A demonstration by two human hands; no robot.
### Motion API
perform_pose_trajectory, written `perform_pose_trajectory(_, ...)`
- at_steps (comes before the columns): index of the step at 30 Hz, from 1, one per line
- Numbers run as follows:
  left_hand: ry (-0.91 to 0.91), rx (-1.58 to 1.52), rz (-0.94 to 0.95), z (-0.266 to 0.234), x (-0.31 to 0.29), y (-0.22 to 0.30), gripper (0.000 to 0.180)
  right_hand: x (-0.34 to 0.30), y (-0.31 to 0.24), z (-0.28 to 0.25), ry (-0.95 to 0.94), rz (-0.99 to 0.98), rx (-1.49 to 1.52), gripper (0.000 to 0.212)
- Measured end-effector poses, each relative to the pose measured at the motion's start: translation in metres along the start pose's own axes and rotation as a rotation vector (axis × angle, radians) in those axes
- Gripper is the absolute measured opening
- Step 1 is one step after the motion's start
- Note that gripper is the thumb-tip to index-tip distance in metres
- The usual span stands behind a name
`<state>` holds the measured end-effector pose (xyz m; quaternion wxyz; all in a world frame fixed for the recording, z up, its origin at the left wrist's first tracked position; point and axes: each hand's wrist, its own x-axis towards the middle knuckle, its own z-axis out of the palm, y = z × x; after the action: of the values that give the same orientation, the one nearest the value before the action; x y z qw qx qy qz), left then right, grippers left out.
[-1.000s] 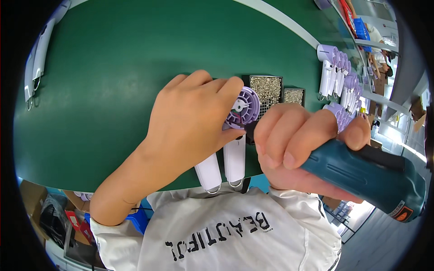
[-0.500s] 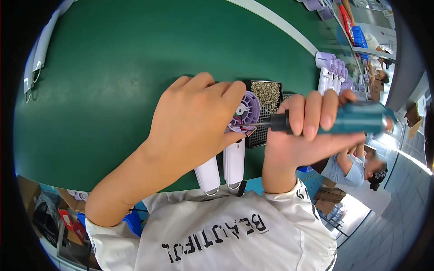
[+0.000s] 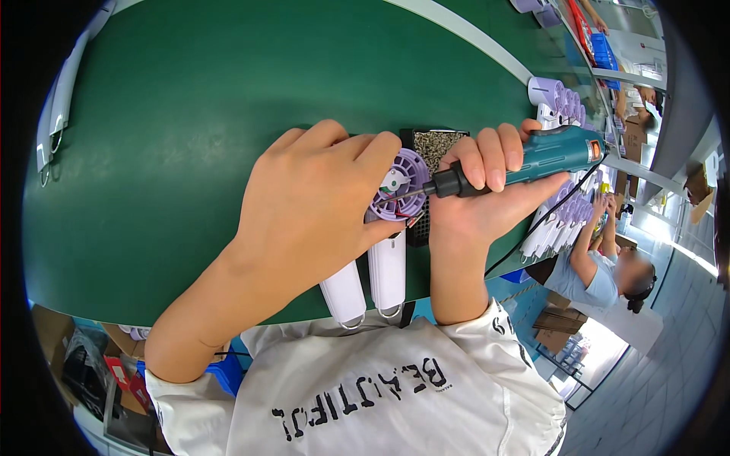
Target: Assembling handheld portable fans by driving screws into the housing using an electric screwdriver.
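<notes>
My left hand (image 3: pixel 319 190) is closed around the round purple fan housing (image 3: pixel 413 169) of a handheld fan; part of it hides behind my fingers. Thin wires and a small light hub show inside the ring. In my right hand (image 3: pixel 475 201) I grip a teal electric screwdriver (image 3: pixel 559 154), tilted, its thin bit reaching into the housing. Two white fan handles (image 3: pixel 388 273) with metal loops point toward me below the housing. Behind my right hand sits a black screw tray (image 3: pixel 407 139) filled with small screws, partly hidden.
Assembled purple and white fans (image 3: pixel 551 220) line the right side of the green table (image 3: pixel 167 167). White handles (image 3: pixel 65 95) lie at its far left edge. The screwdriver's black cord (image 3: pixel 536 226) runs down to the right. A co-worker in light blue (image 3: pixel 582 277) works further right.
My right hand and the screwdriver have shifted left, the tool's rear end tilting upward. The left hand and housing have moved slightly left.
</notes>
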<state>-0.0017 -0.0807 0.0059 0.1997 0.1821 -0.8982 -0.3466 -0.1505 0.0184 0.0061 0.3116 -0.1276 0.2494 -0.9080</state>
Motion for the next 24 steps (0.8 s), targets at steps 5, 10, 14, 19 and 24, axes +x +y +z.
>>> perform_pose_trajectory(5, -0.013, 0.003, 0.0, 0.0003, 0.0, 0.0008, 0.053, 0.0004, -0.0024, 0.0058, 0.025, 0.004, 0.077, 0.056)
perform_pose_trajectory(10, 0.0, 0.008, 0.004, 0.0002, -0.0012, -0.0008, 0.053, -0.0019, 0.0037, 0.0035, 0.165, 0.042, 0.155, 0.056)
perform_pose_trajectory(14, 0.002, 0.007, 0.009, 0.0009, -0.0001, 0.0005, 0.052, -0.0007, 0.0032, 0.001, 0.234, -0.003, 0.149, 0.057)
perform_pose_trajectory(19, 0.018, 0.005, 0.015, 0.0021, -0.0002, -0.0008, 0.052, -0.0004, 0.0048, -0.0003, 0.244, 0.012, 0.155, 0.058)
perform_pose_trajectory(24, 0.017, 0.004, 0.011, 0.0019, 0.0003, -0.0001, 0.051, 0.0003, 0.0076, 0.0004, 0.241, -0.002, 0.134, 0.058)
